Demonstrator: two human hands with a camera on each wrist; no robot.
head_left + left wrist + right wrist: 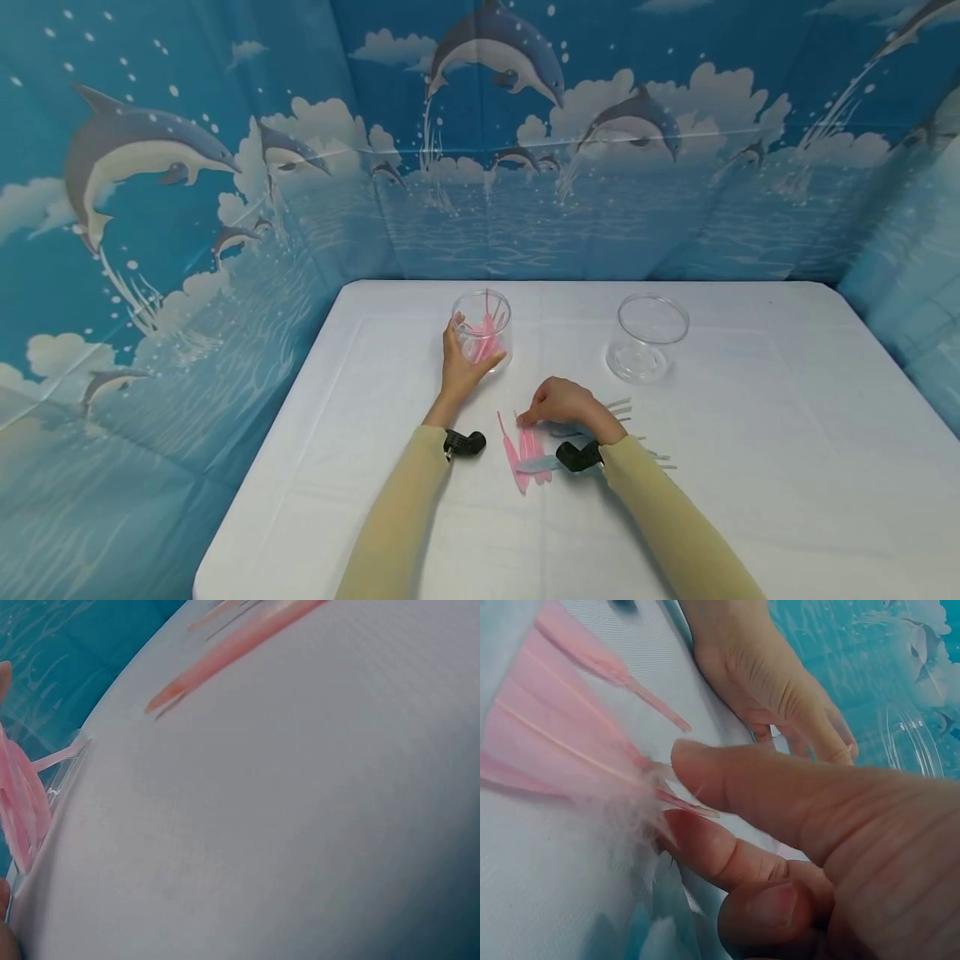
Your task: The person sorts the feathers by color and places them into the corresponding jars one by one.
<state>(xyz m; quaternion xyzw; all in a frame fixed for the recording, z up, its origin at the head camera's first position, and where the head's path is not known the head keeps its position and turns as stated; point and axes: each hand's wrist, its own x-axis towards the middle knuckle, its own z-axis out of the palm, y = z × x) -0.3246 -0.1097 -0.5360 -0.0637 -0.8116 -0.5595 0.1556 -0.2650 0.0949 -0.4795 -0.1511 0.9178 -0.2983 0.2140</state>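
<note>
My left hand (465, 367) grips the side of a clear glass jar (507, 337) that holds several pink feathers (487, 333), their quills sticking up. Below and to the right, my right hand (564, 402) is over a small pile of pink feathers (534, 446) lying on the table. Its thumb and forefinger pinch a pink feather at the quill end (694, 808), by the downy base. One pink feather (510, 450) lies just left of the pile. A grey-blue feather (536, 465) crosses over the pink ones. More grey-blue feathers lie partly hidden under my right hand and wrist.
A second clear glass jar (636, 362) stands at the back right of the white-covered table (757, 400). Thin quills (621, 407) of the grey-blue feathers stick out right of my right wrist. A dolphin-print cloth (465, 225) hangs behind the table.
</note>
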